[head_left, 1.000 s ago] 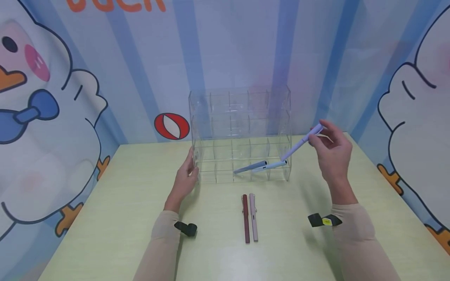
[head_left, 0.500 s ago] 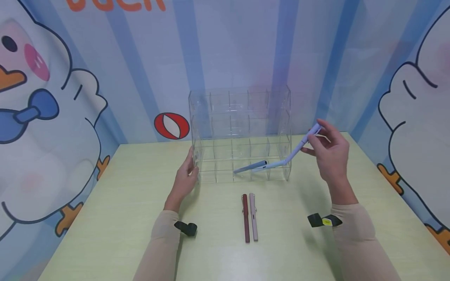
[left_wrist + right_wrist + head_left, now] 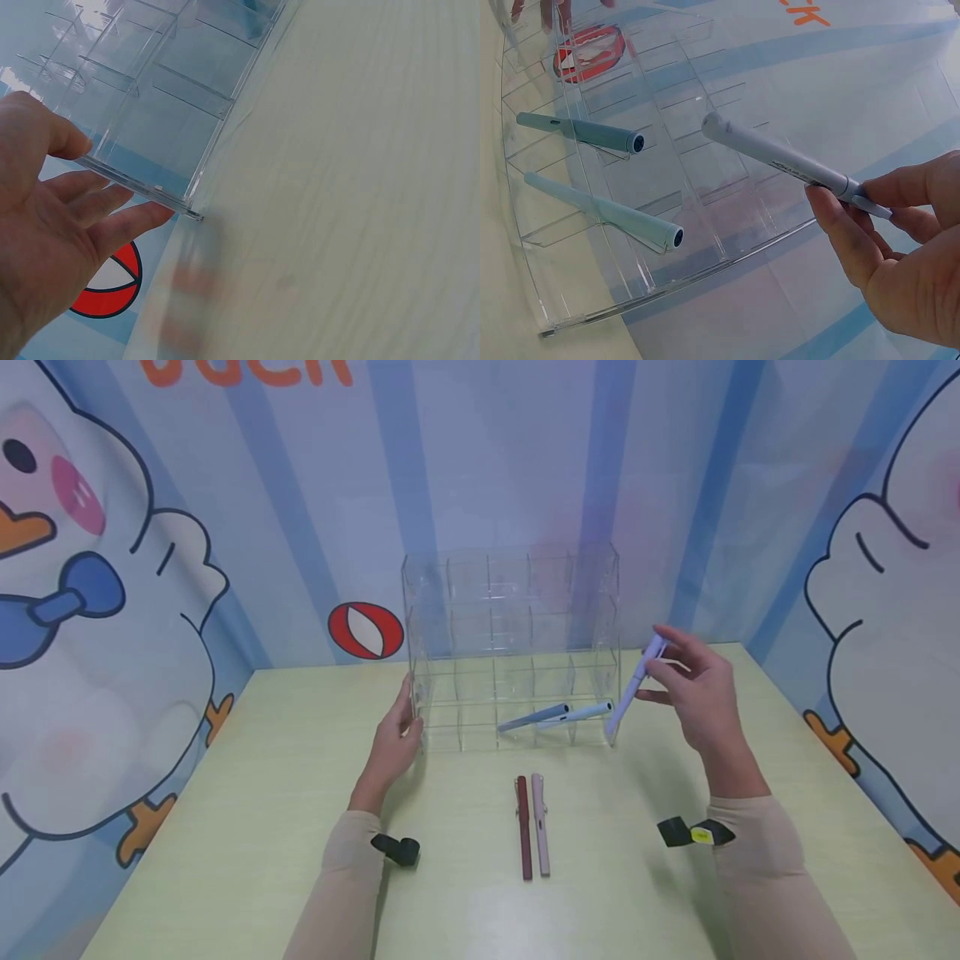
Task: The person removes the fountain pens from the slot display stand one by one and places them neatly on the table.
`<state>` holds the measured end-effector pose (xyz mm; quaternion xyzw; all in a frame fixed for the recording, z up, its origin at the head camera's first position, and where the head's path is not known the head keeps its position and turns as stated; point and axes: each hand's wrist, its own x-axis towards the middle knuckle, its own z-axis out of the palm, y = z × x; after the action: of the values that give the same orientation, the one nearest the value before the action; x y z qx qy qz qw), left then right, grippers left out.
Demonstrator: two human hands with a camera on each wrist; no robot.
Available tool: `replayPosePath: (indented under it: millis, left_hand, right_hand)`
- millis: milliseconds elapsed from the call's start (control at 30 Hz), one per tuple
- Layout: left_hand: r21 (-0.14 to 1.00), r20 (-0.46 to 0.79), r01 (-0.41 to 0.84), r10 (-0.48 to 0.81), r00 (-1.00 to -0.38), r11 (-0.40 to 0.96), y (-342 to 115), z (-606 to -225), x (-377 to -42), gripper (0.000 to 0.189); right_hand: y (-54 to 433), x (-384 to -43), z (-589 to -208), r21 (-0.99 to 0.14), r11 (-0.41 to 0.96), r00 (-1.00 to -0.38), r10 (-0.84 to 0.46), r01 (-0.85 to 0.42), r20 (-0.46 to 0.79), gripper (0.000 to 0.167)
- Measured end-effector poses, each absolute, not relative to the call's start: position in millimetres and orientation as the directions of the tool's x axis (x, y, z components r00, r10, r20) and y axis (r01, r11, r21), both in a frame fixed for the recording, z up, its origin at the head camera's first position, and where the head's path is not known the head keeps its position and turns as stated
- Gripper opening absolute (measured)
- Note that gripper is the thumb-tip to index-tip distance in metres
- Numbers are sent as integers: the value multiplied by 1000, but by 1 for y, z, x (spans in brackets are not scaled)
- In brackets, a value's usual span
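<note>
A clear divided pen rack (image 3: pixel 457 701) stands at the table's far side. My left hand (image 3: pixel 393 743) grips its left side wall between thumb and fingers, plain in the left wrist view. My right hand (image 3: pixel 701 689) pinches a lavender pen (image 3: pixel 628 697) by its upper end. This pen slants down, its lower end overlapping the rack's front right corner in the head view. Inside the lowest tier lean a grey-blue pen (image 3: pixel 534 717) and a light blue pen (image 3: pixel 581 715), clips showing in the right wrist view.
In front of the rack, a dark red pen (image 3: pixel 523 827) and a pale pink pen (image 3: pixel 541 827) lie side by side on the light wooden table (image 3: pixel 225 810). A striped blue backdrop (image 3: pixel 510 460) with printed ducks rises behind and at both sides.
My right hand has moved left and slightly down, bringing the lavender pen steeper and its lower end down to the rack's front right corner. The left hand stays put.
</note>
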<state>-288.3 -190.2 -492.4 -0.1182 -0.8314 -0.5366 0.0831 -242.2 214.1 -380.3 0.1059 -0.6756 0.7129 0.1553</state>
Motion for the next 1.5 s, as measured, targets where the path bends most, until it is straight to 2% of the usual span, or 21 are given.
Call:
replayPosePath:
  millis: [233,600,1033,1200,1500]
  left_hand:
    - [873,265,285,106,-958,395,-190,-492,-288,72]
    - [868,281,302,111,-953,394,-190,-491,-289,74]
    - [862,285,306,113,-952,405,-190,-491,-289,73]
    - [859,290,311,114,-950,407,-190,-493,-289,74]
    - [859,290,311,113,-950,406,-191,-494,-289,74]
  right_hand:
    - [216,-243,-380,-955,84,-959,-3,-283,284,52]
    - [216,-242,-377,-978,153,-986,-110,-143,127,55]
    - [215,-243,-382,-968,250,-951,-302,-14,-64,55]
    - [216,-245,-385,-969,246,-939,-332,2,-87,54]
    - [218,-249,-391,-986,159,-904,-414,42,-106,55]
